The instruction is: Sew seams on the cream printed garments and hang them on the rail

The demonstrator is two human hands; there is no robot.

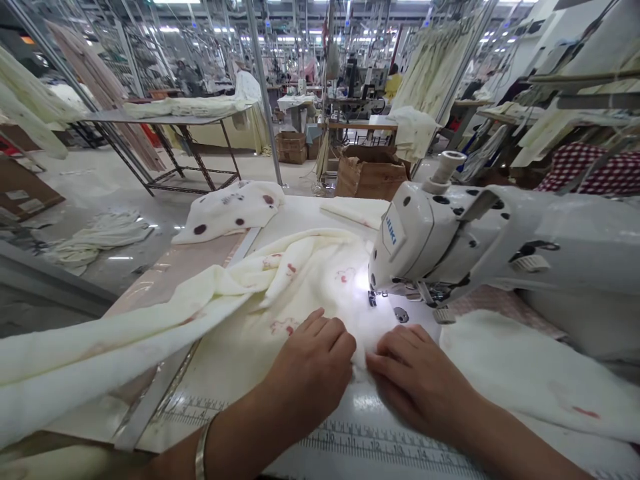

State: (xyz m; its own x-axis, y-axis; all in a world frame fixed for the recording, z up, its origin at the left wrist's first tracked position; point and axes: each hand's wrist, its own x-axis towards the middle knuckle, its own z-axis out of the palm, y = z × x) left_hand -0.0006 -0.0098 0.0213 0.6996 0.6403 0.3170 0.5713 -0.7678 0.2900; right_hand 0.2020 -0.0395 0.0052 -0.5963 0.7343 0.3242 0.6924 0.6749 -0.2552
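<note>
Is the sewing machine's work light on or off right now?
On. The cloth right under the sewing machine glows bright white, far brighter than elsewhere.

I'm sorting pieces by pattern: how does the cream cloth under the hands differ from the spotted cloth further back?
The cream cloth carries small faint red prints; the spotted cloth carries big dark round dots. The cream cloth trails long across the table to the sewing machine; the spotted cloth sits in a small heap. The left hand and right hand rest on the cream cloth; nothing touches the spotted cloth. Both are pale.
</note>
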